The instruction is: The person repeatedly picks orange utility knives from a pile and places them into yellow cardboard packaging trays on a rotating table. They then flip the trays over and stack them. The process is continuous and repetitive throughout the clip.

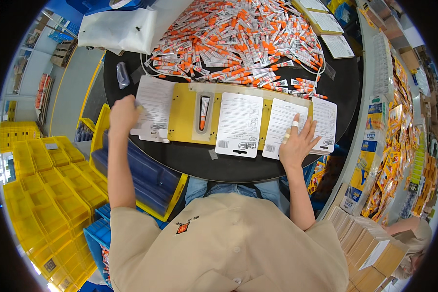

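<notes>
A yellow jig (pixel 186 109) lies across the round black table. In it sits a clear plastic blister (pixel 196 116) with a small white-and-orange tube (pixel 204 112) inside. A white printed card (pixel 239 124) covers the middle of the jig, and another white card (pixel 276 121) lies to its right. My right hand (pixel 297 145) rests on that right card with fingers spread; two fingertips wear pale wraps. My left hand (pixel 123 115) is curled at the edge of the left stack of white cards (pixel 155 104). Whatever its fingers hold is hidden.
A large heap of white-and-orange tubes (pixel 238 39) fills the far table. More cards (pixel 326 109) lie at the right. A yellow bin (pixel 177 199) of clear blue-tinted plastic stands at the near left, beside stacked yellow crates (pixel 48 180). Packaged goods (pixel 394 155) line the right side.
</notes>
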`<state>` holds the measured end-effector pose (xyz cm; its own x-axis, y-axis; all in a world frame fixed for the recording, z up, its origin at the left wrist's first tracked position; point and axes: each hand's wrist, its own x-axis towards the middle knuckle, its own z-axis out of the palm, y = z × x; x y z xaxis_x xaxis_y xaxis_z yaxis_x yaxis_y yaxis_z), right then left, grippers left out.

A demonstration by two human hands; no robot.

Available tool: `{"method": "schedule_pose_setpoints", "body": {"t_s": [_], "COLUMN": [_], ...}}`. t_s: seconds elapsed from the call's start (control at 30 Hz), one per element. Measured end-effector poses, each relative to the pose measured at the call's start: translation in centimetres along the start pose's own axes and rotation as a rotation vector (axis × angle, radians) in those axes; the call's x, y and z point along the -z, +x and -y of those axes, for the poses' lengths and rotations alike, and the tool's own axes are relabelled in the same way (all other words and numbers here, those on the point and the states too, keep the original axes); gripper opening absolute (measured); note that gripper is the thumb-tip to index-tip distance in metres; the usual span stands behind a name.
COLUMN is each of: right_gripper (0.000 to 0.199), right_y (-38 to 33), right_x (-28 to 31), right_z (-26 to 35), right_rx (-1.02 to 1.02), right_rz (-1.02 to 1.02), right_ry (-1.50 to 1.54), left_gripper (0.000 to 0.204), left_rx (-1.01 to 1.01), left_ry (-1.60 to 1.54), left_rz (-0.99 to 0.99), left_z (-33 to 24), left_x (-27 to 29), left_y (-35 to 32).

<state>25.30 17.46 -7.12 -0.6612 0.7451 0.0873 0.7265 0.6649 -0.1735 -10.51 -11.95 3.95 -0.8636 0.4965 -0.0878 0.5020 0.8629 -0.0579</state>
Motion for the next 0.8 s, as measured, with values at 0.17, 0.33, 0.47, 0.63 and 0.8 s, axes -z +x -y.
{"method": "schedule_pose_setpoints", "body": {"t_s": [0.17, 0.33, 0.47, 0.63, 0.8], "right_gripper": [0.058, 0.054, 0.058, 0.072, 0.065], "right_y": [0.1, 4.3, 11.6, 12.2, 4.9], "right_x": [-1.0, 1.2, -2.1, -11.5, -11.9], "right_z": [0.0, -4.8, -19.1, -32.1, -26.0], "right_rx": [0.091, -0.108, -0.627, -0.946, -0.914], "right_rz": [-0.021, -0.093, -0.271, -0.128, -0.328], "right_ry": [-0.031, 0.126, 0.288, 0.304, 0.339], "left_gripper": [0.029, 0.079, 0.089, 0.088, 0.079], "left_rx": [-0.058, -0.077, -0.405, -0.438, -0.464], "left_ry": [-0.544, -0.398, -0.163, -0.158, -0.258], "left_rz": [0.204, 0.147, 0.238, 0.363, 0.165], "left_z": [-4.1, -10.3, -10.7, -9.3, -7.9], "left_x": [5.1, -1.7, -3.6, -2.7, -2.2], "left_y": [-3.3, -4.2, -5.2, -3.5, -0.2]}}
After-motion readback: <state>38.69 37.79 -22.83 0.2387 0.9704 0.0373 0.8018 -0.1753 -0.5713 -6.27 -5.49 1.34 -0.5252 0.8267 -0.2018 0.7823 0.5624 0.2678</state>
